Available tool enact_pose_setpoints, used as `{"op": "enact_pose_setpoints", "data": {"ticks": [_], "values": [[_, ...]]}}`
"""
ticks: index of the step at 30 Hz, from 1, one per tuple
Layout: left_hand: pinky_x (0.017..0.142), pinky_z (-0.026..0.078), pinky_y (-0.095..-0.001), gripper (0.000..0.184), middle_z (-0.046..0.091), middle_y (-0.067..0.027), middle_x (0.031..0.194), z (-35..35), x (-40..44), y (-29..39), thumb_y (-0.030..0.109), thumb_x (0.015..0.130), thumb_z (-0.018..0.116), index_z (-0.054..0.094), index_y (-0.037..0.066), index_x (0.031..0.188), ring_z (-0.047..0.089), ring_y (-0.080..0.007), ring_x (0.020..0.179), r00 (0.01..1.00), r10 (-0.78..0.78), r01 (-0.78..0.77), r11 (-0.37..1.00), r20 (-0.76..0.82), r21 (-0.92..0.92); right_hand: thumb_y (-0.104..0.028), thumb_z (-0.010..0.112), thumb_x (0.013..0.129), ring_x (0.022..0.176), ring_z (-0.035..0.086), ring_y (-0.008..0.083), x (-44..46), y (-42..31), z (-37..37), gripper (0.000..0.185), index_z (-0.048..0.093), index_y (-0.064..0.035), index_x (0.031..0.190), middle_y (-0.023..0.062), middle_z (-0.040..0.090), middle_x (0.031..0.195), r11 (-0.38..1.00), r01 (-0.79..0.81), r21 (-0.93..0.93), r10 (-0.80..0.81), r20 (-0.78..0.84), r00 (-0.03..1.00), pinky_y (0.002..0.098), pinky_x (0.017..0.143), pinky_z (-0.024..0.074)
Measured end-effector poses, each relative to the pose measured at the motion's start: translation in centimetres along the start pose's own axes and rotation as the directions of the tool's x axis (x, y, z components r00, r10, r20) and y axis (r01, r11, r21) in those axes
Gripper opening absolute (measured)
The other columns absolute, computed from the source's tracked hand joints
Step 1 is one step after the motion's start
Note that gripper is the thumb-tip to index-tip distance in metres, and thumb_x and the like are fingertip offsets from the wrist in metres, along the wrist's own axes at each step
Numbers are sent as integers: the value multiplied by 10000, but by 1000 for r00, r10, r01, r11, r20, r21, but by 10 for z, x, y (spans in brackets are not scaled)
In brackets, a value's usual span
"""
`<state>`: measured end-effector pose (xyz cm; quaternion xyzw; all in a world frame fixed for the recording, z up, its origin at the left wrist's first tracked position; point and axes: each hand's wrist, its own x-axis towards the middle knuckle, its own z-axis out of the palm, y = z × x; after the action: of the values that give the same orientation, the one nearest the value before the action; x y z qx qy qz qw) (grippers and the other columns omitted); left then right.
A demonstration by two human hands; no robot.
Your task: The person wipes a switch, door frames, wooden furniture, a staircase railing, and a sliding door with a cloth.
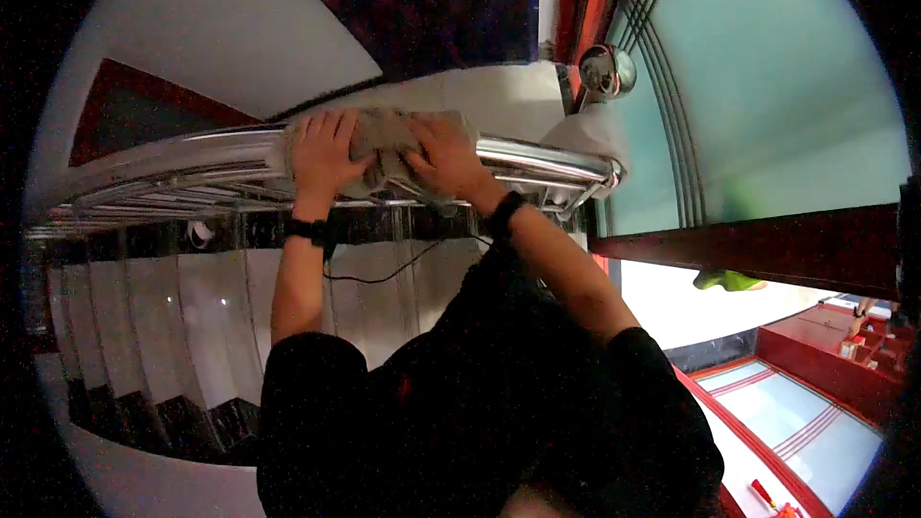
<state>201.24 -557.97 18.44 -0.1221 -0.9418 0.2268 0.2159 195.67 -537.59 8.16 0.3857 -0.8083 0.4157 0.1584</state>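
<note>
Both hands clamped on a bunched cloth, over the handrail

Head view: left hand and right hand side by side but apart, both clamped down on a grey-brown cloth. Cloth over the top of the metal handrail, between the long curved run to the left and the short straight run to the right. Left fingers laid across toward the far edge; right fingers angled inward, with loose folds between the two hands. Underside of the wrap hidden.

For good contact, probably best to press evenly with both palms and keep the cloth snug around the curve. Smooth out the middle folds, to avoid thick bunching in one spot and bare metal in another. Keep fingertips on fabric, and hold the loose lower folds away from the thin bars just below, a likely place to snag.

At the edges: plenty of bare rail from the left hand toward the left end, above the stairs. Much less from the right hand to the right end; beyond that end, a shiny ball and a pale green panel, both likely limits for knuckles and elbow. Below the hands, a thin dark cord in a slack curve; best to keep wrists and dark wristbands clear of that loop.
</note>
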Motion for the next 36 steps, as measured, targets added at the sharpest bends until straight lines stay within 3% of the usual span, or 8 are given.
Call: {"op": "enact_pose_setpoints", "data": {"ticks": [3, 10, 12, 25, 28, 30, 34, 36], "values": [[876, 430, -413, 650, 640, -71, 1011, 4, 13, 19, 513, 619, 737, 619, 97, 1104, 580, -262, 946, 991, -32, 21, 997, -134, -80, -382, 553, 868, 1111, 512, 387, -4, 18, -6, 535, 491, -36, 1271, 200, 537, 1232, 1000, -18, -11, 18, -18, 1000, 499, 916, 411], [838, 439, -418, 596, 645, -88, 943, 22, 25, 51, 528, 657, 697, 634, 88, 1053, 589, -263, 902, 984, -11, -12, 992, -176, -129, -420, 543, 849, 1065, 546, 392, -16, 49, -15, 544, 509, -63, 1258, 207, 582, 1168, 983, -174, 56, 169, 77, 983, 495, 903, 427], [848, 433, -429, 605, 639, -98, 935, 24, 23, 59, 551, 668, 680, 631, 82, 1047, 587, -274, 900, 984, 13, -38, 991, -179, -132, -336, 592, 783, 1020, 566, 375, -27, 53, -10, 508, 538, -93, 1226, 175, 607, 1113, 992, -124, 1, 124, -56, 991, 460, 885, 447], [895, 434, -416, 560, 617, -93, 1000, 40, 34, 122, 510, 744, 663, 620, 65, 1083, 575, -276, 952, 970, 57, -106, 974, -234, -200, -223, 642, 747, 1197, 451, 364, -95, 85, -11, 649, 430, -79, 1343, 155, 477, 1323, 943, -189, -273, 162, -119, 980, 483, 1017, 352], [941, 417, -427, 527, 618, -100, 1088, 37, 35, 146, 446, 736, 703, 623, 68, 1095, 550, -284, 1056, 982, 100, -142, 951, -160, -274, -238, 670, 782, 1252, 403, 379, -111, 89, -25, 674, 387, -118, 1381, 140, 426, 1391, 917, -288, -277, 277, -78, 958, 491, 1041, 337], [1009, 381, -438, 478, 577, -105, 1240, 32, 33, 165, 383, 757, 706, 636, 70, 1112, 478, -301, 1207, 986, 165, -153, 934, 11, -323, -94, 649, 741, 1092, 525, 399, -122, 83, -50, 617, 424, -38, 1312, 177, 541, 1233, 932, -322, -165, 300, -144, 943, 483, 946, 419], [1064, 331, -455, 464, 492, -105, 1370, 14, 18, 191, 361, 792, 682, 639, 59, 1141, 394, -318, 1301, 958, 285, -250, 864, 16, -438, -44, 637, 728, 1027, 553, 396, -162, 79, -88, 550, 473, -34, 1253, 175, 578, 1157, 923, -327, -202, 327, -38, 944, 467, 873, 454], [1070, 326, -484, 464, 447, -95, 1413, 4, 16, 197, 368, 820, 658, 638, 40, 1148, 366, -336, 1322, 915, 381, -213, 736, 134, -643, -63, 641, 723, 1034, 556, 386, -176, 68, -108, 587, 467, -63, 1284, 164, 582, 1159, 923, -325, -205, 323, -43, 945, 466, 881, 454]]}}
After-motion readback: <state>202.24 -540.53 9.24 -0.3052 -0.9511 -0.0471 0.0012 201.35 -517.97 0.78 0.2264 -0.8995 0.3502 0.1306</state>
